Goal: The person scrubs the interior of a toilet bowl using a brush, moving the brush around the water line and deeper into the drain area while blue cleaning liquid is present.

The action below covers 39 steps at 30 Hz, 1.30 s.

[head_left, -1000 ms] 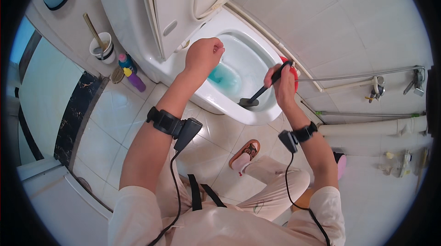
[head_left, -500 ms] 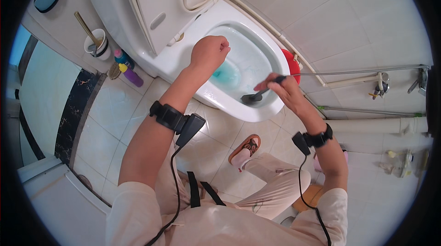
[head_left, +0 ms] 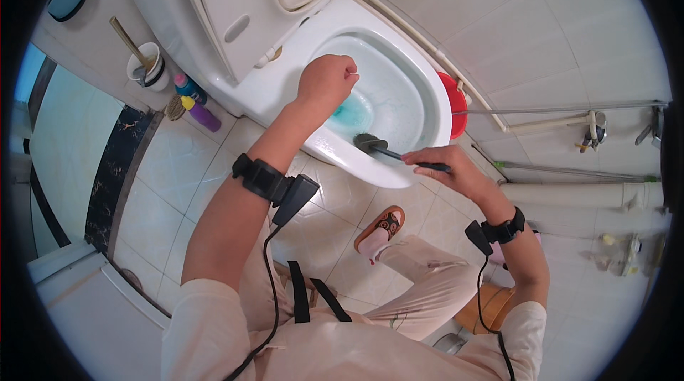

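Observation:
A white toilet stands before me with its lid and seat raised. Blue-green liquid colours the water in its bowl. My right hand grips the dark handle of a toilet brush near its end, at the bowl's near right rim. The brush's dark head presses against the inner wall at the near left side of the bowl. Closed in a fist, my left hand is over the left rim, knuckles toward the bowl; nothing shows in it, though its palm side is hidden.
Against the left wall are a brush holder, a purple bottle with a yellow cap and a blue bottle. A red bucket sits behind the toilet's right side. Pipes run along the right wall; a wooden bucket is near my right leg.
The brush head has moved left along the bowl's near wall. My right hand has come nearer and slightly right, its handle now lying flatter. My left hand has stayed in place.

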### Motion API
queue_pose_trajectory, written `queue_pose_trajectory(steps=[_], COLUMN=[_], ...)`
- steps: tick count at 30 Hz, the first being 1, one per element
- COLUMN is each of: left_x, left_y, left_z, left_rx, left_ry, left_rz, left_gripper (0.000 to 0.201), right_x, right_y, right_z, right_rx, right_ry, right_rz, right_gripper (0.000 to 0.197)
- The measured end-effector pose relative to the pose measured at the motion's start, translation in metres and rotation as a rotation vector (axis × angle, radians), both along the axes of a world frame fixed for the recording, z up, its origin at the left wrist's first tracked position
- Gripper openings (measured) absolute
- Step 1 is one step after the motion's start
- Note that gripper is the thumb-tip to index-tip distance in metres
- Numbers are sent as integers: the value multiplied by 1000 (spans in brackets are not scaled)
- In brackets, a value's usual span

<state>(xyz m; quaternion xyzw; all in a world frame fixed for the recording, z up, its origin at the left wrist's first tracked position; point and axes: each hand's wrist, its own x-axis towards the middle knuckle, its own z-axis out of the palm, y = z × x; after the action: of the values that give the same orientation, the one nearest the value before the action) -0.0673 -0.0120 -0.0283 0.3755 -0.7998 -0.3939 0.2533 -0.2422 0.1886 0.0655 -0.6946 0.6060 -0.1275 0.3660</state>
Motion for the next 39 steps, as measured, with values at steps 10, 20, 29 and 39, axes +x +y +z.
queue_pose_trajectory(steps=[10,20,29,39], left_x=[-8,-11,-4,-8], left_y=[6,8,8,7], left_z=[0,4,-1,-9], left_rx=[14,26,10,-16], left_ry=[31,-13,-29,-18], left_rz=[-19,-36,-37,-43], left_gripper=[12,13,13,14], right_x=[-18,-34,-11,-17], right_y=[-3,-2,10,-53], right_z=[-31,-25,15,-70], right_rx=[-107,-187,-3,-83], right_ry=[190,248,113,96], right_rz=[191,153,65,186], right_gripper=[24,24,22,22])
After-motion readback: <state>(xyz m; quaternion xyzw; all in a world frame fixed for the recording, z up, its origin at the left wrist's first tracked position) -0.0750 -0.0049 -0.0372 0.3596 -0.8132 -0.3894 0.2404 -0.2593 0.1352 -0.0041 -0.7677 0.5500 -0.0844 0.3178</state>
